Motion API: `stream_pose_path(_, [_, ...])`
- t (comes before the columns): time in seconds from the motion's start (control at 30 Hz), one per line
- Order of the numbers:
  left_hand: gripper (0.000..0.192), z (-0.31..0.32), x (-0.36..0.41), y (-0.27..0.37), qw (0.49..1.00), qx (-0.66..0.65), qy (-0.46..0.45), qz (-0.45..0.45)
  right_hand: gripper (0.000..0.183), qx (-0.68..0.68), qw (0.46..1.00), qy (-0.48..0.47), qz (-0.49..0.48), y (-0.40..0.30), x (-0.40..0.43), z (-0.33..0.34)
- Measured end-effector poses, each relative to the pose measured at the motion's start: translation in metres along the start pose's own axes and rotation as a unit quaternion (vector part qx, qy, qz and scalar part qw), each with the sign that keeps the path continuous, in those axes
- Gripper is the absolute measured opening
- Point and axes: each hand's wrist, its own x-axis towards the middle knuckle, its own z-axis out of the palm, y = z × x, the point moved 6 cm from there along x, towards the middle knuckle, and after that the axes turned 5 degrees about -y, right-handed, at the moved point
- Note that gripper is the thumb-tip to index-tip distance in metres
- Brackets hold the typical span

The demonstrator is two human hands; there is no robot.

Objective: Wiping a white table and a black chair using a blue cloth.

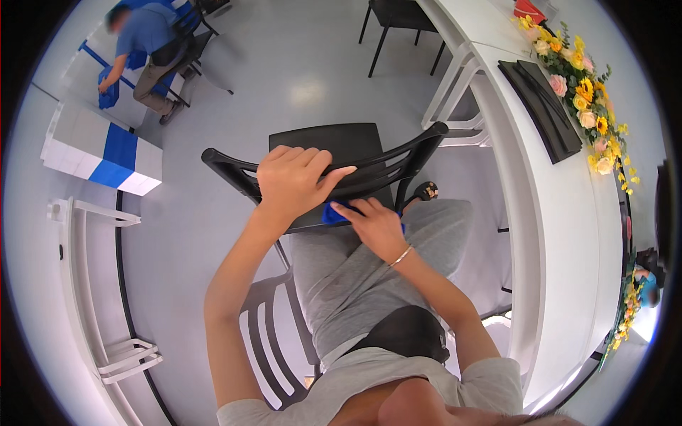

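In front of me stands a black chair (325, 139), its slatted backrest (413, 153) on my side of the seat. My left hand (294, 178) grips the backrest's top rail, with the thumb stretched out to the right. Lower down, my right hand (377, 226) presses a blue cloth (333, 213) against the rear part of the seat, below the backrest. The hand covers much of the cloth, and a bit of blue shows at its right side. A thin bracelet (400, 256) circles my right wrist.
A long white table (525, 114) runs along the right, bearing black flat pieces (541, 109) and artificial flowers (583, 90). White and blue boxes (109, 146) stand left. Another person (152, 40) bends at the upper left. Another black chair (402, 16) stands beyond; a grey chair (277, 335) is beside me.
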Motion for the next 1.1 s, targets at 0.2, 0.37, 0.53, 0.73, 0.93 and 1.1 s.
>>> stream_pose_path(0.2, [0.042, -0.002, 0.001, 0.005, 1.0, 0.004, 0.006, 0.015, 0.058, -0.007, 0.998, 0.007, 0.055, 0.027, -0.022, -0.016])
stream_pose_path(0.37, [0.042, 0.001, -0.006, 0.003, 1.0, 0.0, 0.002, 0.015, 0.061, 0.032, 0.997, 0.01, 0.071, 0.015, -0.025, -0.003])
stream_pose_path(0.53, [0.044, 0.004, -0.004, 0.008, 1.0, 0.001, 0.005, 0.012, 0.059, 0.056, 0.997, 0.002, 0.061, 0.012, -0.021, 0.0])
stream_pose_path(0.73, [0.044, 0.003, -0.01, 0.013, 0.999, 0.0, 0.022, 0.023, 0.053, 0.106, 0.993, -0.014, 0.056, -0.001, -0.007, 0.009])
stream_pose_path(0.93, [0.044, 0.001, -0.01, 0.025, 0.999, -0.002, 0.009, 0.032, 0.05, 0.101, 0.99, -0.066, 0.07, 0.01, -0.011, -0.004])
stream_pose_path(1.1, [0.043, 0.002, -0.007, 0.034, 0.999, -0.005, 0.014, 0.043, 0.051, 0.093, 0.991, -0.019, 0.091, 0.04, -0.038, -0.025])
